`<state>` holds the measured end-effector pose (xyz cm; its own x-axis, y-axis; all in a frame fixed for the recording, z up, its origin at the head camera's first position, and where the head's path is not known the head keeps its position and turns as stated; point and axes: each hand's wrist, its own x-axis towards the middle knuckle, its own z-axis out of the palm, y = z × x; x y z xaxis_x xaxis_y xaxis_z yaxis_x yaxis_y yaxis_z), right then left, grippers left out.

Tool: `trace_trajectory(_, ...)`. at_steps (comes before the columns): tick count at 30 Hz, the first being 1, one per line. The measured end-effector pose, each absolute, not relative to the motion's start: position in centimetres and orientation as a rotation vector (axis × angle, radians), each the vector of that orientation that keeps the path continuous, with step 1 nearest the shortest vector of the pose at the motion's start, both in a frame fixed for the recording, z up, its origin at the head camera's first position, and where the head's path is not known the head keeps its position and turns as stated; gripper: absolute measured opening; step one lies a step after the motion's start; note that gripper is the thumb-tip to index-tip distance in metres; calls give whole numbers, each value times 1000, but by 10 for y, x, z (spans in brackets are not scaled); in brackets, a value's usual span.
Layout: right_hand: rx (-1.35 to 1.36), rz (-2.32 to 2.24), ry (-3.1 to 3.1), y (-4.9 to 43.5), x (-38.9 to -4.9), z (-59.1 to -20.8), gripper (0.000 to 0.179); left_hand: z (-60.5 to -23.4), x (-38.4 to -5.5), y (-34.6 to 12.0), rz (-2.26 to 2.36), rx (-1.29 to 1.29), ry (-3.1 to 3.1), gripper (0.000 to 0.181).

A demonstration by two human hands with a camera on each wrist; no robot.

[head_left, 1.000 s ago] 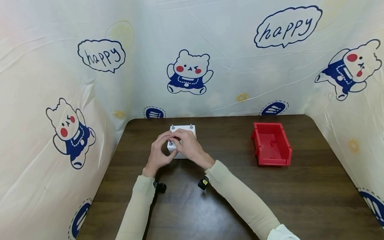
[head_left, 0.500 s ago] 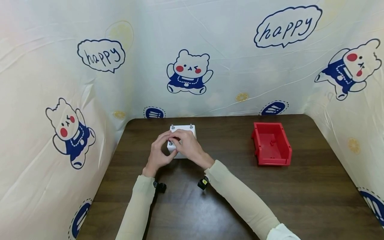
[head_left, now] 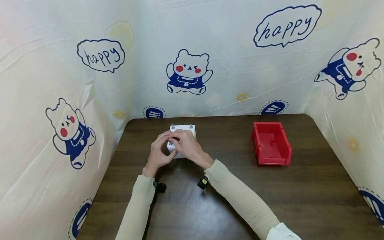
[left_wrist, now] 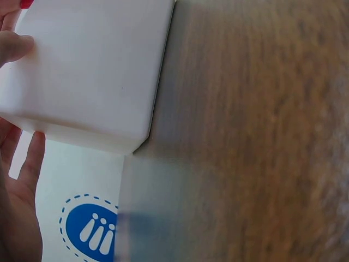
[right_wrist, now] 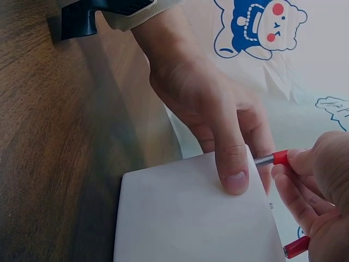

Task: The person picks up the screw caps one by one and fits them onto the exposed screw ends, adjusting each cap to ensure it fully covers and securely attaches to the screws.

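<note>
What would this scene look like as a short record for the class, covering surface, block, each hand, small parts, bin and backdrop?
Surface: brown table
Block: white block, metal studs on its upper side
Left hand: holds the block, thumb on the face nearest the person
Right hand: pinches a red cap at the end of a stud
Second red cap: further along the same edge
Two far studs: no caps
Bin: red bin, right of the block, apart from it
Backdrop: pale sheet printed with bears and "happy" bubbles
</note>
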<state>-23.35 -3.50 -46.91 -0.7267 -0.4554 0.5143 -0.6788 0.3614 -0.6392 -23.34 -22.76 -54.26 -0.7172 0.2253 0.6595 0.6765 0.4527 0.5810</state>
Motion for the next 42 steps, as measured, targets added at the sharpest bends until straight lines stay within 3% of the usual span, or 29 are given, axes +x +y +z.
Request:
trace_trajectory(13,1016,1267,-2383,-34,-233,-470,18,-547,-236,-230,-1221,-761,-2209,61)
trace_trajectory(25,1041,1229,-2379,-34,-233,-471,18,-512,-215,-217,-1254,-786,-2176,53)
trace_trajectory(42,1058,1195,-2379,-34,-232,-472,19,-514,-216,-216,-1259,-794,-2165,51)
